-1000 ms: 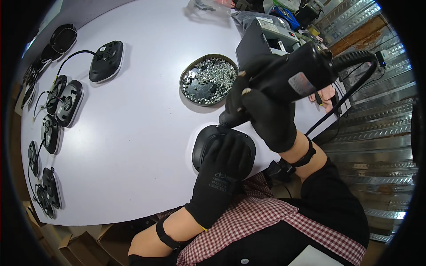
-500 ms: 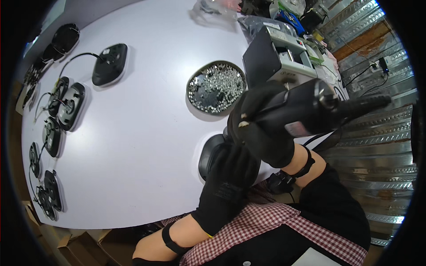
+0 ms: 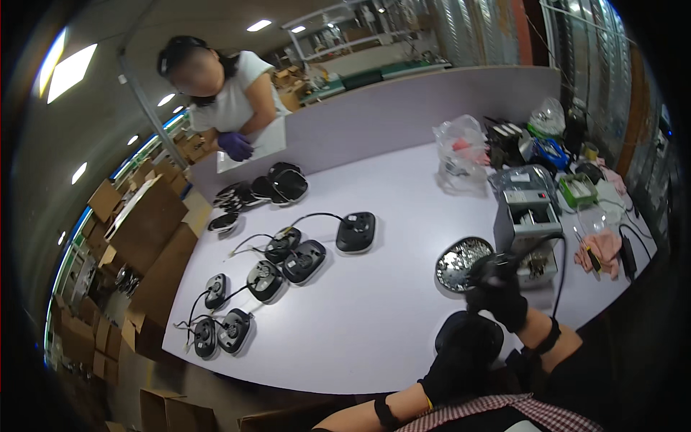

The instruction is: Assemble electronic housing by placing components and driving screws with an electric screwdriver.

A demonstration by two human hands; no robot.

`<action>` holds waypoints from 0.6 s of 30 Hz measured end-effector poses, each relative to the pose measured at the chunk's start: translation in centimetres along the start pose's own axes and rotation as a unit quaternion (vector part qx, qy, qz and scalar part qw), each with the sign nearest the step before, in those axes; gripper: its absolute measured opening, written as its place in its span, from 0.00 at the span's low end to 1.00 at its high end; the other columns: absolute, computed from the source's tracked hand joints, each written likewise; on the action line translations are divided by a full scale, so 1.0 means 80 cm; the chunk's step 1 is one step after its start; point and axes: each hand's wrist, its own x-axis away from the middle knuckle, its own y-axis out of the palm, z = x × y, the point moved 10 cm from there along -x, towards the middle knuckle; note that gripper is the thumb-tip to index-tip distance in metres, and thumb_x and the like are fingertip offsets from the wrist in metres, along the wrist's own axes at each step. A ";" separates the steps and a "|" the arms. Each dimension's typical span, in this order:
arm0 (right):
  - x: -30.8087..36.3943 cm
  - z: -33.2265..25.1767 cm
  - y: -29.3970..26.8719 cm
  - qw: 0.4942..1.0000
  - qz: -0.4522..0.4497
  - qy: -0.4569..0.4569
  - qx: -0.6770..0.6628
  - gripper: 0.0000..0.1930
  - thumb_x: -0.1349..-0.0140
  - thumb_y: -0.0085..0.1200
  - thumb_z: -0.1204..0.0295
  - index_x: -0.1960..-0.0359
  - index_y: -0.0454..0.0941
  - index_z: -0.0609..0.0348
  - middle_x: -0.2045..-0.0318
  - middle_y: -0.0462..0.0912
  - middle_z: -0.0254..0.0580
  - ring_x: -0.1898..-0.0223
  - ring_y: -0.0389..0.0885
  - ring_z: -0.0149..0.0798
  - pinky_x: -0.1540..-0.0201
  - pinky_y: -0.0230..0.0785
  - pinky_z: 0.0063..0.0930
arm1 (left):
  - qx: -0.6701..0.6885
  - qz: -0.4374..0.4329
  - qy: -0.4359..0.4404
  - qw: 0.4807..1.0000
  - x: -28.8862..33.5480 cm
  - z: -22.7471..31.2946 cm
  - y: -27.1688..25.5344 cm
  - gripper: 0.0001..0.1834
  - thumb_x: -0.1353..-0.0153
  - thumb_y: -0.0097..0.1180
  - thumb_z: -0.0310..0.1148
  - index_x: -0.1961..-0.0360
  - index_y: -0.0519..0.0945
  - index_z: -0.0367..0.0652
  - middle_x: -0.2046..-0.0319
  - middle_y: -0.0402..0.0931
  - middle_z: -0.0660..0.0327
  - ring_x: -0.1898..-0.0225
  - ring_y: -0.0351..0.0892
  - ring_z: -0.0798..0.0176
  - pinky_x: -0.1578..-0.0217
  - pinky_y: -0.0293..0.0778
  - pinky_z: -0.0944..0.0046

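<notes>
Where the left hand [image 3: 461, 360] lies: over the near part of the black housing [image 3: 459, 324], dark on dark, so I cannot tell whether its fingers are spread or curled.
Black housing: on the table [image 3: 338, 309], close to the near edge, in front of the person; the far rim shows, the rest is covered.
Right hand [image 3: 502, 302]: up beside it, gloved and blurred, gripping the driver [image 3: 497, 268].
Driver: a dark smear; the tip is lost behind the fingers, and contact with the black housing cannot be made out.
Cord [image 3: 563, 273]: loops past the grey machine [image 3: 524, 196], dropping out of sight near the right hand.
Tray [image 3: 440, 280]: just beyond, right side hidden by the driver, its shiny metal bits too small to tell apart.
Other housings [image 3: 306, 261]: seven over to the left, wires [image 3: 320, 214] trailing; a dark pile [image 3: 288, 183] behind them is hard to separate.
Co-worker [image 3: 234, 86]: past the partition [image 3: 403, 119], purple glove [image 3: 235, 146] showing, lower body hidden.
Cartons [image 3: 155, 237]: far left, fading into the dark rim of the view.
</notes>
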 end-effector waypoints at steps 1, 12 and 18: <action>0.007 0.012 -0.025 0.988 0.074 0.039 -0.132 0.08 0.43 0.56 0.77 0.63 0.73 0.59 0.73 0.71 0.34 0.76 0.74 0.33 0.75 0.71 0.24 | -0.010 0.007 -0.001 1.000 0.000 0.000 -0.006 0.22 0.36 0.49 0.37 0.43 0.71 0.39 0.47 0.70 0.51 0.41 0.68 0.51 0.35 0.57 0.50; 0.026 -0.121 -0.188 0.931 0.300 -0.202 0.056 0.14 0.37 0.49 0.76 0.50 0.66 0.58 0.77 0.69 0.33 0.77 0.69 0.28 0.72 0.68 0.27 | -0.108 0.078 0.155 0.979 -0.008 0.026 -0.066 0.30 0.50 0.54 0.32 0.44 0.69 0.34 0.48 0.67 0.43 0.44 0.65 0.38 0.40 0.58 0.40; 0.045 -0.147 -0.217 0.883 0.308 -0.267 0.232 0.15 0.37 0.51 0.74 0.50 0.66 0.59 0.74 0.72 0.37 0.73 0.72 0.31 0.70 0.69 0.30 | -0.095 0.061 0.096 0.989 -0.022 0.016 -0.046 0.34 0.54 0.61 0.38 0.44 0.70 0.39 0.45 0.68 0.46 0.42 0.65 0.42 0.38 0.55 0.40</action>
